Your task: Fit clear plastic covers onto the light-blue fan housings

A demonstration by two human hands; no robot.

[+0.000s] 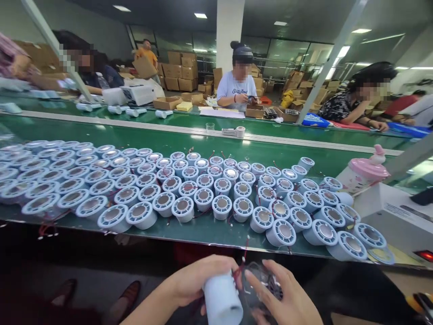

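Note:
At the bottom centre my left hand [194, 280] is wrapped round a light blue cylindrical housing [223, 300], tilted with its open end down toward me. Thin red wires [241, 266] with a small white connector stick up by its rim. Just right of it, my right hand [287, 293] has its fingers curved round a clear round part with a dark centre [265, 284], somewhat blurred. The two parts are close together; whether they touch is unclear. Beyond my hands, rows of light blue round units [222, 204] with metallic discs stand on the green bench [203, 232].
A pink-lidded cup [367, 169] and a white box with a red lit switch [395, 221] stand at the right. A handheld unit [235, 132] lies on the middle ledge. Several people sit across the line, with cardboard boxes [179, 72] behind.

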